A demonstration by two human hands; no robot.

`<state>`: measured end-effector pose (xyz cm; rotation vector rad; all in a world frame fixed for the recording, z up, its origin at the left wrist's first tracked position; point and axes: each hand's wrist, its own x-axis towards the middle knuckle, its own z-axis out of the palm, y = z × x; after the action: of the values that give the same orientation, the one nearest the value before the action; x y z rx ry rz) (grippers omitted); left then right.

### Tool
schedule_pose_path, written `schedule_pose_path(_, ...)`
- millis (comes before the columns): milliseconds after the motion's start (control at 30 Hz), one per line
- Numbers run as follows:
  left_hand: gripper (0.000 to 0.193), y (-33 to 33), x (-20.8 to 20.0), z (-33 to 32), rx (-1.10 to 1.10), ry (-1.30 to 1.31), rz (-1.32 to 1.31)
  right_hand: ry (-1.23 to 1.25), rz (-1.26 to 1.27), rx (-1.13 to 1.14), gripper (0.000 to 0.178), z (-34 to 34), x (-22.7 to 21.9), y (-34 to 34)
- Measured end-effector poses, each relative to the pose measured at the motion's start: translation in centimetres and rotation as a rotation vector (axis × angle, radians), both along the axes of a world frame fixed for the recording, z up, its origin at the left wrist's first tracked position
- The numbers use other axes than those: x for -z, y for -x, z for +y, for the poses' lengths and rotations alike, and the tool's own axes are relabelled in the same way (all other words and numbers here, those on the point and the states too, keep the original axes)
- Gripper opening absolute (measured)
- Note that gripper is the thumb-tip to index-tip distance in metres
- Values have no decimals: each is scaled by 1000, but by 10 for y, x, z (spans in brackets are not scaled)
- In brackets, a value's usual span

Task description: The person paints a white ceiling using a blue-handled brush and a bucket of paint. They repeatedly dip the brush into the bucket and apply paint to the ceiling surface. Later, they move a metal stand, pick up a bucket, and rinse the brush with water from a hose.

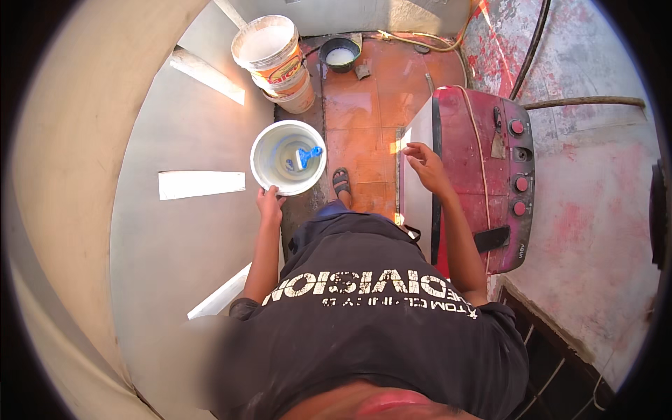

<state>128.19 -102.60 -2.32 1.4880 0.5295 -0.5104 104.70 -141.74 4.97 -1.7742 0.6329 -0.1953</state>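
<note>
My left hand (269,201) grips the near rim of a round white bucket (260,168), with the thumb and fingers pinched over its edge. Inside the bucket lies a scraper (308,155) with a blue handle and a pale flat blade. A smaller blue piece sits beside it, too small to name. Held over the left side of the washing machine (462,161), my right hand (425,166) is empty, its fingers loosely bent and apart. Whether it touches the machine's edge I cannot tell. The machine has a dusty red top with several round knobs.
Stacked paint-stained buckets (266,49) stand at the far left against the wall. A black basin (341,56) with whitish liquid sits on the orange tiled floor (357,105). Hoses (588,103) run behind the machine, and a cord (483,154) crosses its top.
</note>
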Motion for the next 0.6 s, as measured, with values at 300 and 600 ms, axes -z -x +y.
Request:
schedule_pose_path(300, 38, -148, 8, -203, 325, 64, -17, -298, 38, 344, 32, -13, 40, -19)
schedule_pose_path(600, 37, -258, 11, -392, 408, 70, 87, -345, -126, 800, 29, -125, 13, -59)
